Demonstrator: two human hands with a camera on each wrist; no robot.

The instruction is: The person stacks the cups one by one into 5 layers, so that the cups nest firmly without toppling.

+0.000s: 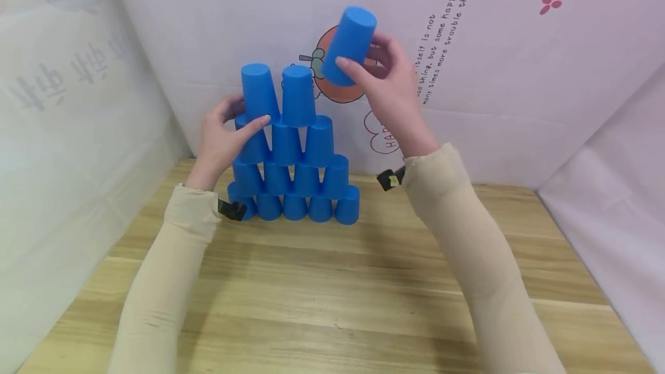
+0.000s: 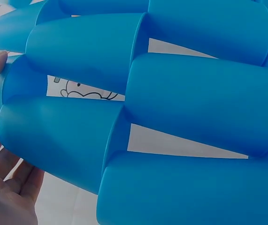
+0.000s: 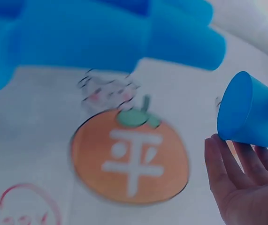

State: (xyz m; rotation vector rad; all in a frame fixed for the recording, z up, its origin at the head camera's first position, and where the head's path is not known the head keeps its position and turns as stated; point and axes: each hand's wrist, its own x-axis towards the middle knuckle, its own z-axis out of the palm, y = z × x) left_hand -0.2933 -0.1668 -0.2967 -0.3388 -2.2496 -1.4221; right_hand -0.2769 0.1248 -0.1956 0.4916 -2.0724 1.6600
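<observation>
Upside-down blue cups (image 1: 287, 144) stand stacked in a tapering wall, with two on the top level and three beneath. My left hand (image 1: 219, 142) is at the wall's upper left, its thumb across the front lower part of the top-left cup (image 1: 258, 88) and its fingers behind. In the left wrist view the thumb and fingers of my left hand (image 2: 7, 187) lie about the cups' left edge. Up and right of the stack, my right hand (image 1: 392, 82) grips a tilted blue cup (image 1: 350, 45) in the air, its open mouth showing in the right wrist view (image 3: 237, 105).
The stack stands on a wooden table (image 1: 312, 293) close to the back cloth (image 1: 467, 131), which bears printed fruit and lettering. White cloth (image 1: 67, 149) also hangs at the left, and more at the right side. Black wrist cameras sit on both sleeves.
</observation>
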